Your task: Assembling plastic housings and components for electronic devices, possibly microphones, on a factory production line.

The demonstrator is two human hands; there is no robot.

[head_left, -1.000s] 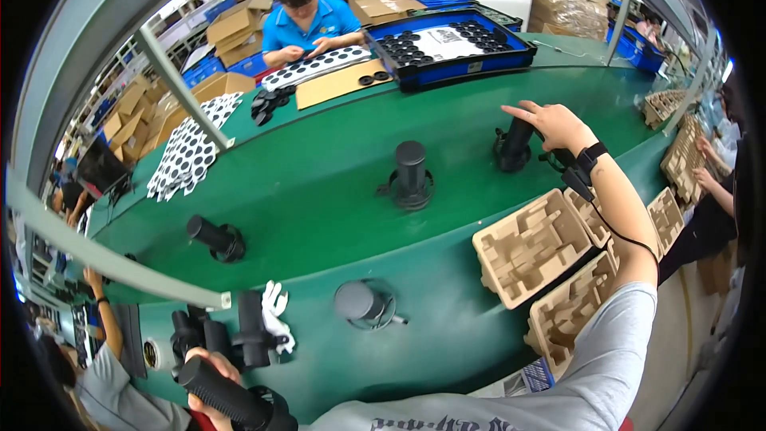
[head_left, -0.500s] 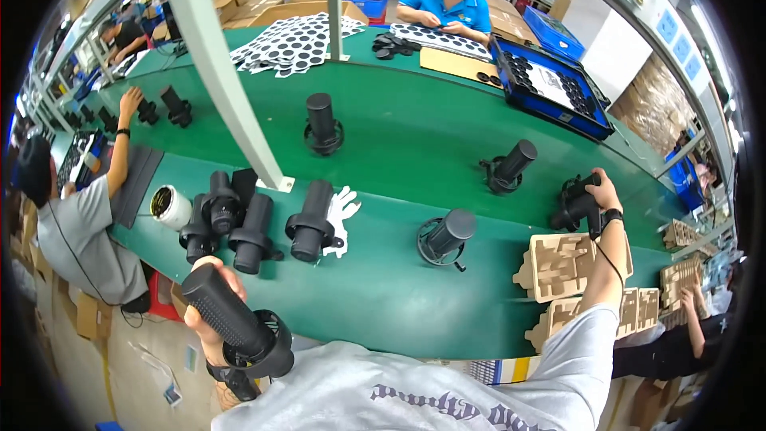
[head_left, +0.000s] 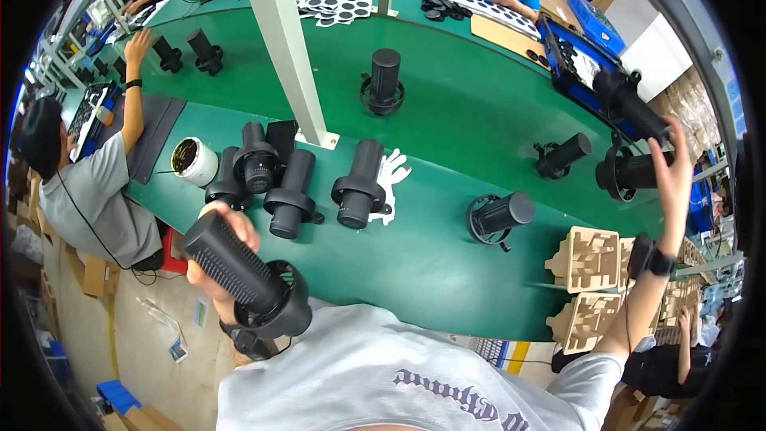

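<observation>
A: What does your left hand (head_left: 214,249) have?

B: Your left hand is clenched around a black cylindrical microphone (head_left: 239,271), gripping the ribbed barrel near its upper end. The ring mount at its other end sits just below and to the right of your grip, over the near edge of the green table (head_left: 447,72), close to your chest.

A: And your right hand (head_left: 672,169)?

B: You hold it raised, fingers wrapped on a second black microphone (head_left: 630,105), which juts up and to the left out of your grip. It is lifted off the table, over the far right side.

A: What lies next to that grip?

B: Just left of your right palm a third microphone with a ring (head_left: 626,172) is almost touching it; whether it rests on the table, I cannot tell. Further left another one (head_left: 562,156) lies on the green surface.

A: And around your left grip?

B: Just above it, a cluster of black microphones (head_left: 291,183) lies on the table with a white roll of tape (head_left: 194,161) to their left. Below your right wrist sit brown pulp trays (head_left: 588,259).
</observation>
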